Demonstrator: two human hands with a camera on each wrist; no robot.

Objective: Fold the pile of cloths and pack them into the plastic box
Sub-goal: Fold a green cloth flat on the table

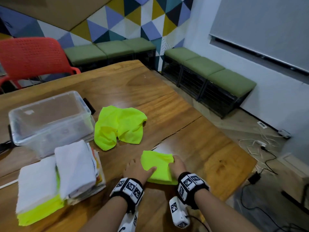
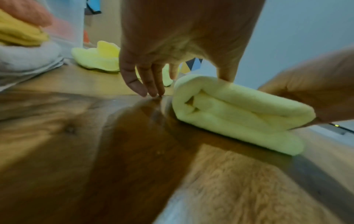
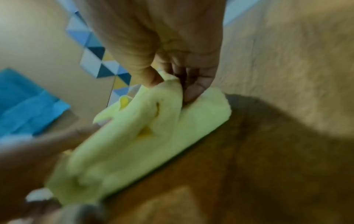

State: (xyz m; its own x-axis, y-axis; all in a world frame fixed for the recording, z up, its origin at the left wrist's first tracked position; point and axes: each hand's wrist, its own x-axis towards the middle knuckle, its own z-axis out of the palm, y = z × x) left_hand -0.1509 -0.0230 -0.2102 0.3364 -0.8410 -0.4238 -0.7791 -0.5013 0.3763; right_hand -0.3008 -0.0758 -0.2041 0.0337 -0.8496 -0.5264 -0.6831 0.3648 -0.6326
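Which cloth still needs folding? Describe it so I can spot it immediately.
On the wooden table, look just right of the clear plastic box. The crumpled neon-yellow cloth lies there loose, untouched, unlike the folded yellow cloth under both hands or the stacked folded pile.

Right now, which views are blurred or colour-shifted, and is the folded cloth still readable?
Head view: sharp, wide-angle bending at the edges, glare on the table, cloth neon yellow-green. Left wrist view: cloth fairly crisp but washed to pale yellow, table foreground smeared. Right wrist view: the blurriest, left hand smeared, right hand soft, a dark shadow beside the cloth.
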